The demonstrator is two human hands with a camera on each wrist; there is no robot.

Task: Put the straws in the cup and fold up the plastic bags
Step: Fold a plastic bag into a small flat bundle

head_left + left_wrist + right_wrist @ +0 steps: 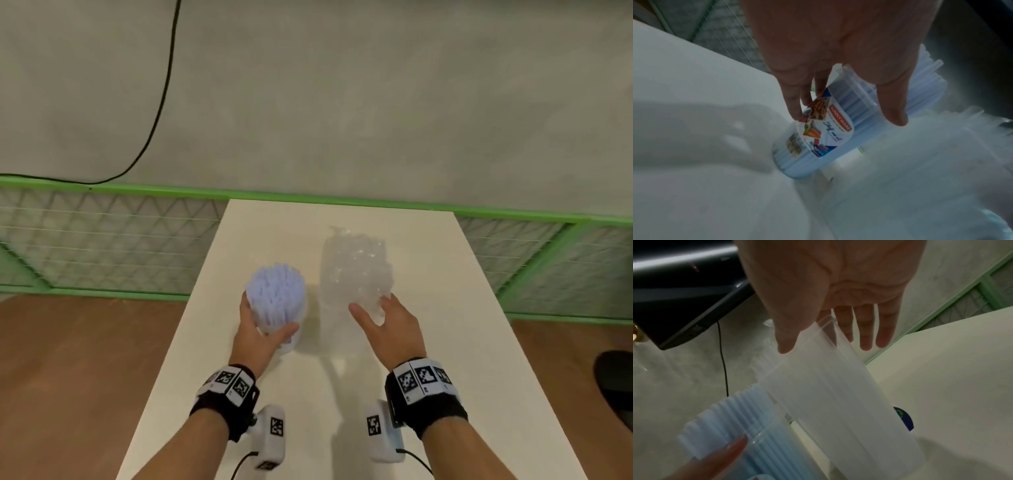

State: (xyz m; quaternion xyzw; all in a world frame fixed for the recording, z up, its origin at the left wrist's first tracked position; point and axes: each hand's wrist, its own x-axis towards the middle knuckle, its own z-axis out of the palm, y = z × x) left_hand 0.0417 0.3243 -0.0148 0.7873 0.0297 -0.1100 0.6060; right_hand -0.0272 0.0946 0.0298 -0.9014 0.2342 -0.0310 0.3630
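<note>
Item: blue straws (276, 301), upright in clear cup (813, 138) on table (428, 342), L side. Left hand (258, 334) wrapped round cup, fingers curled on wall. Right hand (387, 325), fingers straight, touched second bundle w/ clear straws in plastic bag (356, 274), just beside. Step, judged: straws partly cupped. Next prob.: grip bundle, free straws.

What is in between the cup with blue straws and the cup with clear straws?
Only a bare strip of the table lies between the blue straws' cup and the clear straws' cup, as the head view shows.
</note>
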